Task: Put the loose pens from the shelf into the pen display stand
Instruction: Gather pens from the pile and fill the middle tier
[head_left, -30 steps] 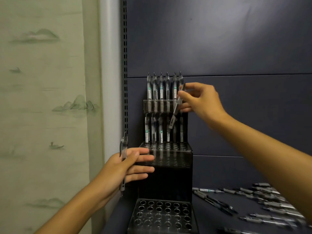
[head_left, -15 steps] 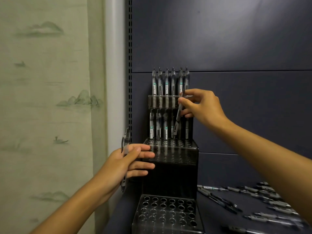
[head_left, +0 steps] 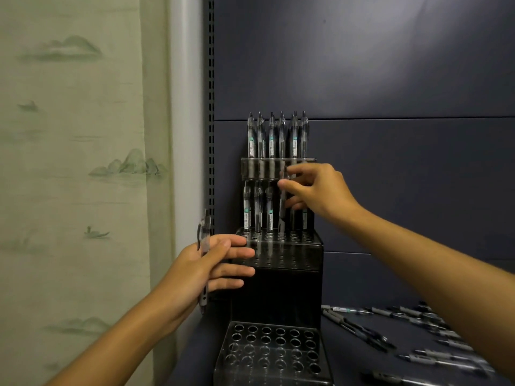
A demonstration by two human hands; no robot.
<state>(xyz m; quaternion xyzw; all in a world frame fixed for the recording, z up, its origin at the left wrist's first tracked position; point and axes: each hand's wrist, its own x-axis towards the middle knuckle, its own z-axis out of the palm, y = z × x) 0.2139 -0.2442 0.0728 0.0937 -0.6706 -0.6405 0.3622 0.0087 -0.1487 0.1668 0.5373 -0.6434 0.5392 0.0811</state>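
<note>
A black tiered pen display stand stands against the dark back panel. Its top tier and middle tier hold rows of upright pens; the bottom tier shows open holes. My right hand pinches a pen and holds it nearly upright, its tip at a hole in the middle tier. My left hand holds another pen under the thumb, with its fingers stretched out against the stand's left side. Loose pens lie on the shelf at the right.
A slotted shelf upright runs down the left of the back panel. Left of it hangs pale green wallpaper with landscape prints. The dark shelf surface carries several scattered pens on its right half.
My right hand has lowered its pen from a tilt beside the top tier to nearly upright over the middle tier. The view shifted; my left hand kept its hold.
</note>
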